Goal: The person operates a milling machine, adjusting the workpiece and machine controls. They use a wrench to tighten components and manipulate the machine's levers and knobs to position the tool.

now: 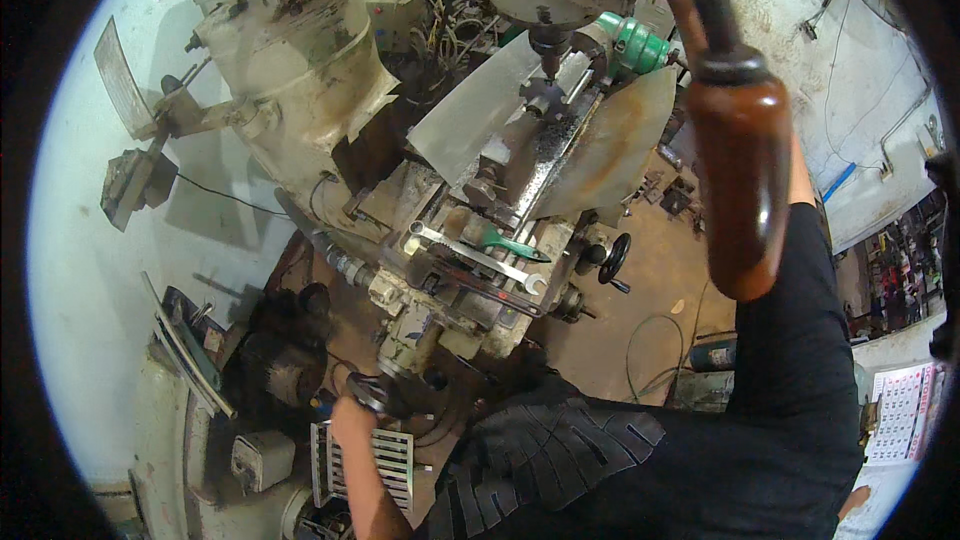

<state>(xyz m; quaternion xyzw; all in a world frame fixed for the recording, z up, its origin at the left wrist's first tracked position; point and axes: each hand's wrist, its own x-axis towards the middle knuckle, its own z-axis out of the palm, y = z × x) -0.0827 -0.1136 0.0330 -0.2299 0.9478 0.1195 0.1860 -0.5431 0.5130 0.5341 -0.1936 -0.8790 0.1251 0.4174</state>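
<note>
My left hand (349, 418) is closed at the rim of a small metal handwheel (372, 392) below the knee of a milling machine. My right arm reaches up at the right, behind a large brown handle (740, 180) on a dark lever close to the camera. Only a strip of skin shows beside that lever; the fingers are hidden or cut off. At the machine's middle, a cutter (543, 95) hangs from the spindle over the chip-strewn table (560, 145). A combination spanner (480, 258) and a green-handled brush (512, 244) lie on the near end.
Bent sheet guards (625, 140) flank the table. A black handwheel (614, 260) sticks out at its right, and a green motor (637, 43) sits behind. A slatted metal rack (390, 470) is beside my left forearm. A cable (650, 360) curls on the brown floor.
</note>
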